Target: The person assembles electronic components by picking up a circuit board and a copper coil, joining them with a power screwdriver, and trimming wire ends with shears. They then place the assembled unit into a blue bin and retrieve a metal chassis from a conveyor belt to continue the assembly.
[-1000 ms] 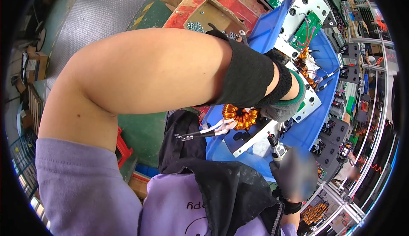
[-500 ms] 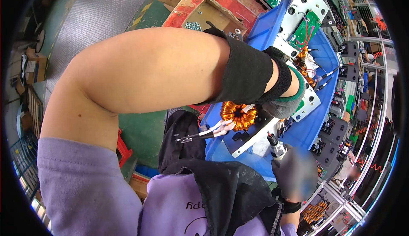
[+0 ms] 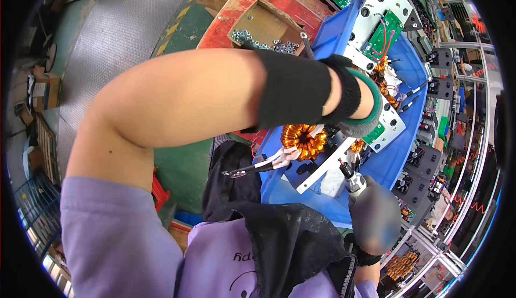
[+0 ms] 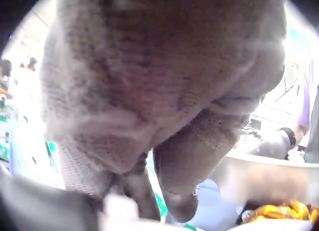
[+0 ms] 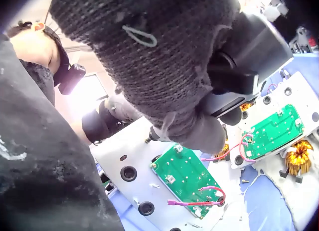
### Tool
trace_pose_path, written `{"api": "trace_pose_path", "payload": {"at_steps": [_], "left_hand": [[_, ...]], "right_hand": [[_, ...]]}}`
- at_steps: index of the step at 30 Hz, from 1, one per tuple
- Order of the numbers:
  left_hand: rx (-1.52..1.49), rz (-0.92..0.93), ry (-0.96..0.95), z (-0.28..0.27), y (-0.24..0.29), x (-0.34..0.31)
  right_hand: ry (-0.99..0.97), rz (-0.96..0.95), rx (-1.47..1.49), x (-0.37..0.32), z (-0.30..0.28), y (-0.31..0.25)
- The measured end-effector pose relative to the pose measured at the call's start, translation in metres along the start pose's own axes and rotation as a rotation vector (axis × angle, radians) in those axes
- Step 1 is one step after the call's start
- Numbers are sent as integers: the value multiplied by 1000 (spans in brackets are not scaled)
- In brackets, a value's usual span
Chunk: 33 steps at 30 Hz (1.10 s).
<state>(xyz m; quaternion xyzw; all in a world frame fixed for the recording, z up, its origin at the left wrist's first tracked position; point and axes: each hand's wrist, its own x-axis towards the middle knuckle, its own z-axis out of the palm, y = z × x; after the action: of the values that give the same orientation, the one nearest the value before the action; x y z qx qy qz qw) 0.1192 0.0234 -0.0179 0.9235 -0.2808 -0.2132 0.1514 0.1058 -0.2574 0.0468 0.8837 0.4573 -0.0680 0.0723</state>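
Note:
My right hand [image 3: 373, 217], in a dark grey knit glove, grips a power screwdriver [image 3: 352, 182], its bit pointing up and left in the head view. The right wrist view shows gloved fingers wrapped around the tool's grey and black body [image 5: 266, 47]. My left hand [image 3: 361, 128], gloved in lighter grey, is by a white metal panel [image 5: 132, 156] carrying a green circuit board [image 5: 187, 181]. Its fingers [image 4: 179, 206] point downward; I cannot tell what they hold. Beside that wrist is a copper-wound ring coil [image 3: 303, 142] with white and black lug-ended leads [image 3: 263, 164].
A blue bin [image 3: 384, 163] contains the panels and more coils [image 5: 299, 156]. Another panel with a green board [image 3: 384, 34] leans at its far end. On the worn red table [image 3: 215, 34] stands a cardboard tray [image 3: 258, 18] of small metal nuts. Black boxy parts [image 3: 422, 171] stand past the bin.
My left forearm and wrist have shifted slightly left, uncovering more of the coil, the panel's pale edge and the nut tray. The right hand with the power screwdriver has barely moved.

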Motion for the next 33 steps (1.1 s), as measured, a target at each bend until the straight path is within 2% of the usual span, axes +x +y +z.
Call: {"api": "trace_pose_path", "payload": {"at_steps": [1, 3, 4, 5, 6, 7, 9, 11, 13, 14, 16, 19, 22, 24, 27, 28, 30, 31, 32, 33], "left_hand": [[89, -71, 112, -7, 1, -19], [139, 59, 631, -15, -17, -76], [113, 14, 458, -42, -18, -112], [163, -58, 838, -17, -39, -122], [-314, -202, 941, -16, -35, -143], [-371, -257, 1063, 6, -43, -165], [-754, -812, 850, 18, -37, -199], [-860, -1101, 815, 69, -49, -210], [-926, -1206, 950, 123, -58, -197], [-920, -1205, 950, 138, -63, -188], [-585, -1093, 1100, 155, -72, -162], [-565, -995, 1066, 158, -92, -127], [-515, -995, 1009, 153, -93, -107], [-529, -996, 1038, 154, -87, -105], [-676, -1161, 1455, 172, -74, -113], [-670, -1159, 1451, 178, -68, -119], [-430, -1418, 1155, 188, -53, -126], [-364, -1392, 1008, 190, -48, -125], [-361, -1391, 1007, 193, -47, -121], [-183, -1389, 973, 197, -46, -113]], "right_hand": [[7, 2, -23, 1, 1, 0], [17, -3, -28, 2, 5, 4], [26, -11, -48, 3, 7, 7], [39, -16, -50, 3, 8, 8], [38, -12, -36, 3, 9, 8], [33, -10, -50, 4, 10, 9], [30, -10, -46, 5, 11, 10], [31, -7, -41, 7, 11, 10], [40, -26, -41, 8, 11, 11], [44, -24, -38, 10, 11, 12], [34, -41, -62, 11, 9, 13], [42, -43, -73, 11, 8, 12], [21, -22, -64, 8, 8, 13], [5, 5, -47, 8, 7, 11], [53, -4, -11, 11, 5, 8], [34, 7, 35, 8, 6, 10], [19, 16, 84, 2, 8, 14], [22, 29, 104, -2, 11, 16], [24, 45, 124, -5, 13, 16], [18, 76, 128, -7, 12, 14]]}}
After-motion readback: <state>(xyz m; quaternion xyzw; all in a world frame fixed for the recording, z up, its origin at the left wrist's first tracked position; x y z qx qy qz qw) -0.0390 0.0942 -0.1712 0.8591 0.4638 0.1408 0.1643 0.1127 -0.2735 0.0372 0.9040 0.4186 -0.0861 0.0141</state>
